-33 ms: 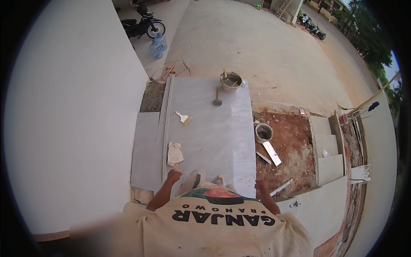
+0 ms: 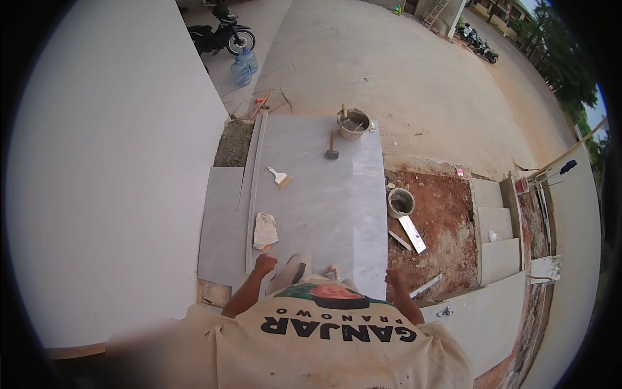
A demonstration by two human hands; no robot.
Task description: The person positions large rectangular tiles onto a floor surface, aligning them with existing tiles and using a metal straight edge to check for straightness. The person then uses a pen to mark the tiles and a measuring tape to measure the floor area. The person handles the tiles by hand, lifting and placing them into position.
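Observation:
My left hand (image 2: 265, 263) is closed in a fist, with nothing seen in it, over the left part of the large grey slab (image 2: 324, 207). Just ahead of it lies a crumpled whitish cloth (image 2: 265, 231) with an orange bit at its near end. My right hand (image 2: 394, 279), also closed and seemingly bare, hovers by the slab's right edge. Farther off on the slab are a flat brush (image 2: 280, 177) with a white handle, a mallet (image 2: 332, 154) with a dark head, and a bucket (image 2: 353, 135) of grey mix with a tool handle sticking out.
A long straight bar (image 2: 255, 194) runs along the slab's left side, near a white wall (image 2: 116, 175). On the red soil (image 2: 440, 220) to the right stand a smaller bucket (image 2: 400, 202) and flat pale strips (image 2: 413, 234). Another large slab (image 2: 483, 318) lies at the near right.
The view has shifted slightly, so the far things sit a little farther right. Both hands keep their closed pose.

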